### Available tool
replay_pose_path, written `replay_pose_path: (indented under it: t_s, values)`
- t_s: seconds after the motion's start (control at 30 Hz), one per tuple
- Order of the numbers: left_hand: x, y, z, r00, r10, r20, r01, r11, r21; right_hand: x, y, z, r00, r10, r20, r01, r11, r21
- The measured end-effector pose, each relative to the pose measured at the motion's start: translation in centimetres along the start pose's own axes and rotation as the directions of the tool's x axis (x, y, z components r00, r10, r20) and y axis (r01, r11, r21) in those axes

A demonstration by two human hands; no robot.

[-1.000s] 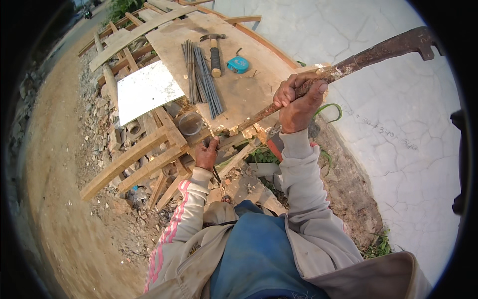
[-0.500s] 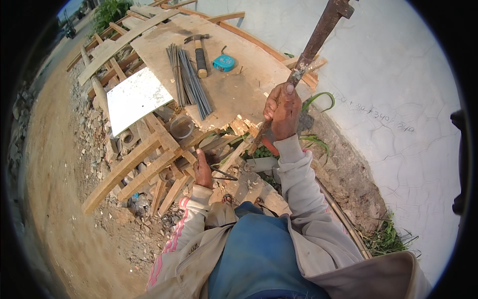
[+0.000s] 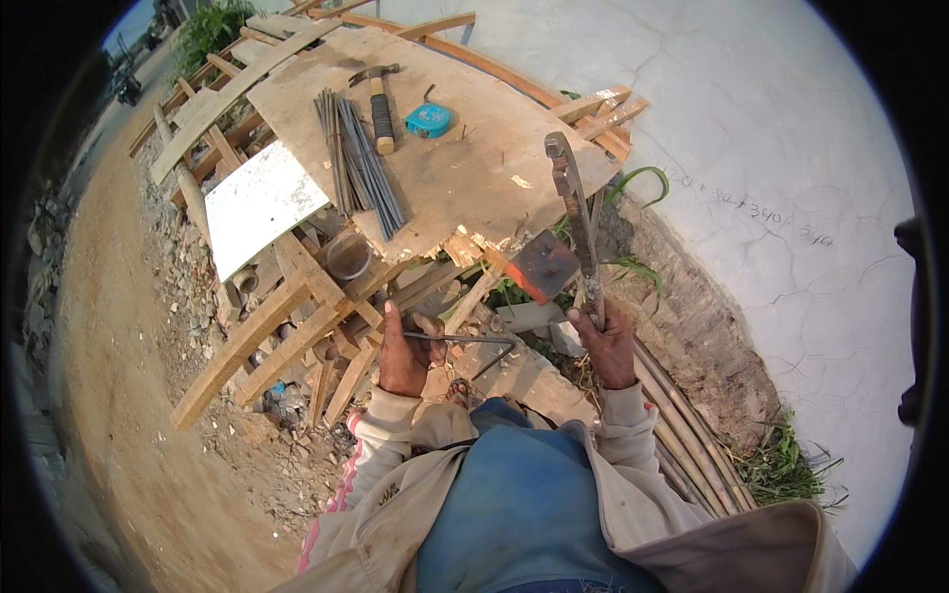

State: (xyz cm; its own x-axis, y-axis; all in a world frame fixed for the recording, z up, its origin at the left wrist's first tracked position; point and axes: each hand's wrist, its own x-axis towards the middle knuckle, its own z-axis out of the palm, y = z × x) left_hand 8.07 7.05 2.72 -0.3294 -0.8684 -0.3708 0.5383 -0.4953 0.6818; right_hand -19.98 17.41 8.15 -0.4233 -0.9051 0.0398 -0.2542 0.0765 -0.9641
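Observation:
My left hand (image 3: 405, 356) is closed round a thin steel rod (image 3: 465, 339) that is bent at its right end. The bend points back toward my body, in front of my waist. At the right, my right hand (image 3: 607, 344) grips the lower end of a long rusty steel bar (image 3: 573, 203), which stands up and leans slightly left, with a notched head at its top. Just left of the bar is a dark, flat-topped block (image 3: 544, 265) with an orange-red side, by the board's near corner. Whether bar and block touch I cannot tell.
On the wooden board (image 3: 474, 109) lie a bundle of steel rods (image 3: 361, 168), a claw hammer (image 3: 380, 111) and a blue tape measure (image 3: 428, 120). A white panel (image 3: 262, 203), a round plastic tub (image 3: 349, 255) and timber beams (image 3: 247, 341) are at the left. A pale wall (image 3: 771, 128) rises at right.
My right hand has come down toward my body with the rusty bar, and the bar's head has dropped. My left hand has turned, bringing the bent rod into fuller sight.

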Motion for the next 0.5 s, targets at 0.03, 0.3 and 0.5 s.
replay_pose_path:
  t_s: [0.03, 0.3, 0.5]
  values:
    - [-0.1, 0.5, 1.3, 0.998, 0.025, 0.054, -0.024, 0.999, -0.023, -0.6, 0.9, -0.2, 1.000, 0.000, -0.007, 0.000, 1.000, 0.001]
    - [1.0, 1.6, 7.9, 0.973, -0.047, 0.224, 0.116, 0.945, -0.306, -1.7, 4.3, -1.6, 0.999, 0.003, 0.032, -0.013, 0.952, 0.306]
    - [1.4, -1.4, 10.2, 0.963, 0.066, 0.262, 0.024, 0.944, -0.329, -1.4, 5.1, -2.7, 0.999, 0.044, -0.003, -0.037, 0.868, 0.494]
